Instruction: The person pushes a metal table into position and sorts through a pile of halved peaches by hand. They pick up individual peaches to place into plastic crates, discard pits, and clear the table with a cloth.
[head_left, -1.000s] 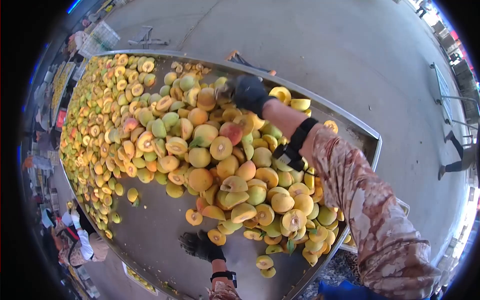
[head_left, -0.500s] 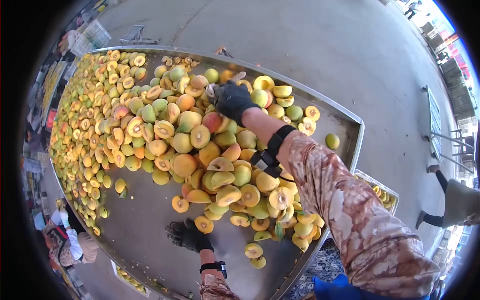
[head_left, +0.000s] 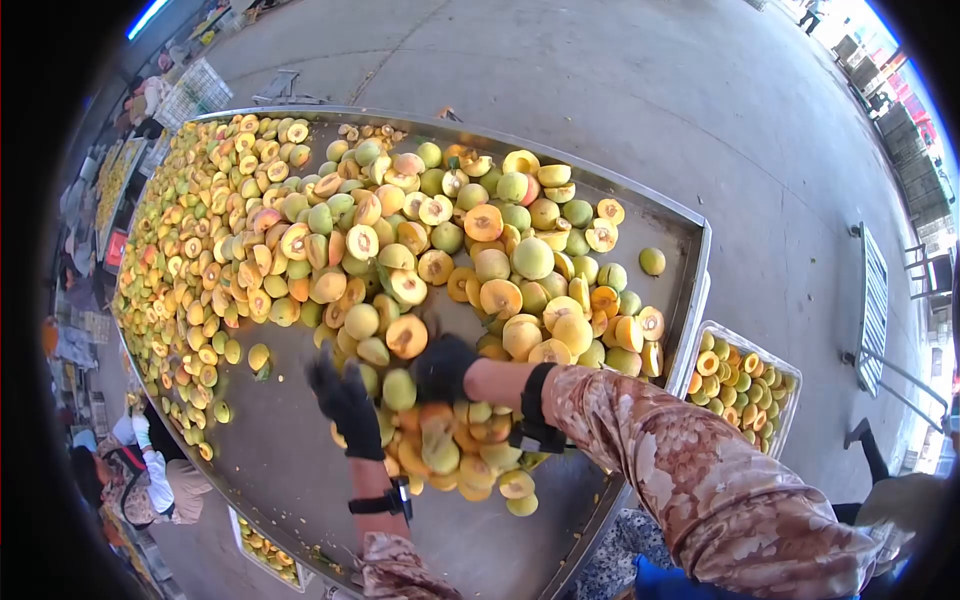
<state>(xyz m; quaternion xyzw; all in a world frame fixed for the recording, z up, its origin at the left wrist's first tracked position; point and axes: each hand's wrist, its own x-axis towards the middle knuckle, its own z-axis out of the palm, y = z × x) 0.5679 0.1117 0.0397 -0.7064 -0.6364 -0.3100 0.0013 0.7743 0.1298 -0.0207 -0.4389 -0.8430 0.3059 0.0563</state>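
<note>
Halved yellow peaches point(head_left: 362, 242) cover much of a large metal table point(head_left: 270, 430), spread across its far side and heaped toward the middle. My left hand point(head_left: 347, 408), in a dark glove, is over the bare metal at the left edge of the near heap, fingers spread and nothing in them. Beside it, my right hand point(head_left: 443, 368), also gloved, rests among the peaches, its fingers blurred by motion. A green-yellow peach point(head_left: 399, 390) lies between the two hands. Several peaches just below the right hand look smeared by motion.
A crate of peaches point(head_left: 745, 390) stands beyond the table's right edge; another crate point(head_left: 268, 552) is at the lower left. One person point(head_left: 150, 480) is at the lower left, another point(head_left: 900, 510) at the right. A metal cart point(head_left: 872, 310) stands at the right.
My right hand has come down from the far side of the heap to near my left hand. My left hand has moved slightly left and up. Peaches in the middle have shifted toward me.
</note>
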